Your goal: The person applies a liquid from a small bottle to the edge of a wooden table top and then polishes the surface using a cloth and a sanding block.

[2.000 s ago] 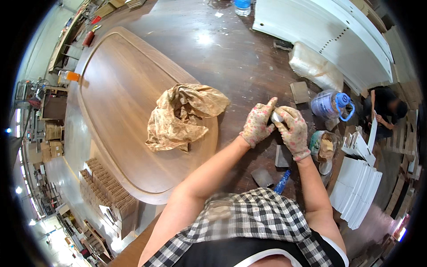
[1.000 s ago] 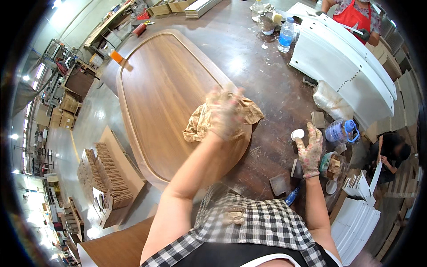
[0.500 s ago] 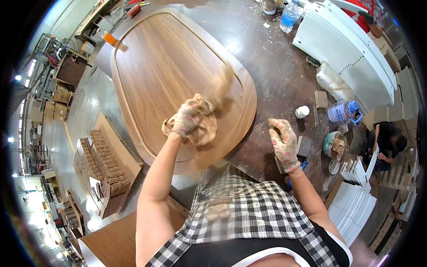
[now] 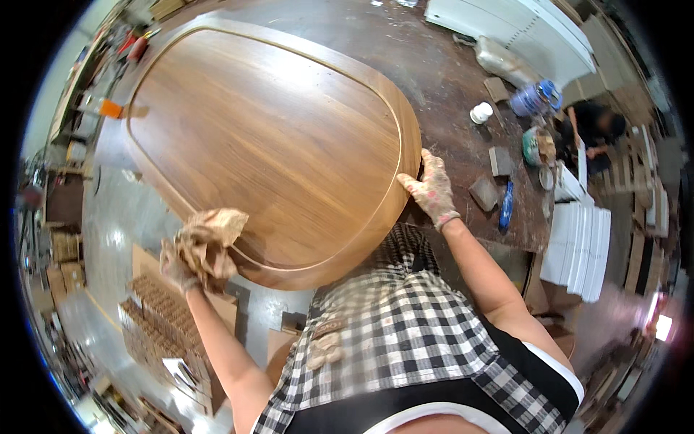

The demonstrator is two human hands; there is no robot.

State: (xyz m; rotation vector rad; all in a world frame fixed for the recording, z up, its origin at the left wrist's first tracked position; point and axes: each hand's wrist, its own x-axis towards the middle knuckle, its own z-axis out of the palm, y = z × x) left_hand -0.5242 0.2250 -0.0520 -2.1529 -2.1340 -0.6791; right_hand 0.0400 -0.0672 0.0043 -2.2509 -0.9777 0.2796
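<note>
Wide fisheye view, head-worn, facing down, near above the workbench [image 4: 452,87]

The dark brown, scuffed surface [image 4: 454,98] before me bears a rounded wooden panel [image 4: 275,137]. To my right on it stand a small white bottle [image 4: 481,113], a blue-capped jug [image 4: 530,100] and a tub [image 4: 533,149], near two grey blocks [image 4: 500,161] and a slim blue item [image 4: 507,205]; farther off lies a plastic-wrapped bundle [image 4: 504,61].

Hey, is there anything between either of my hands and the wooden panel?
Nothing visible between your right hand and the panel: that hand is right at its edge. On the other side, the crumpled cloth in your left hand lies between that hand and the panel's lower left edge.
</note>
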